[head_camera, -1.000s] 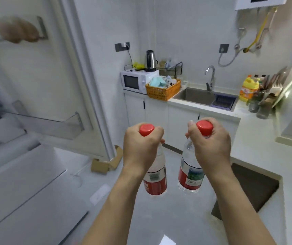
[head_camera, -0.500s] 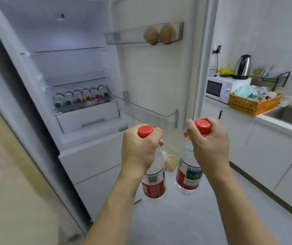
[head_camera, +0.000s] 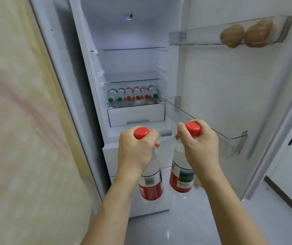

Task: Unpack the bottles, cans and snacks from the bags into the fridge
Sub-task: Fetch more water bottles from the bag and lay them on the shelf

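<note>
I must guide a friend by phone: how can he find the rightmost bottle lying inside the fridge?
Look into the open fridge, at the row of bottles lying above the white drawer. The rightmost bottle has a green cap, while its left neighbours have red ones.

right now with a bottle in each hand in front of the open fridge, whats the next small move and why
Probably carry the clear red-capped bottle in the left hand forward toward the row of lying bottles on the fridge's lowest shelf. Both hands hang short of the fridge, and the right hand has a grip on a second red-capped bottle, so neither is free. The clear door bin beside it looks empty, another option.
</note>
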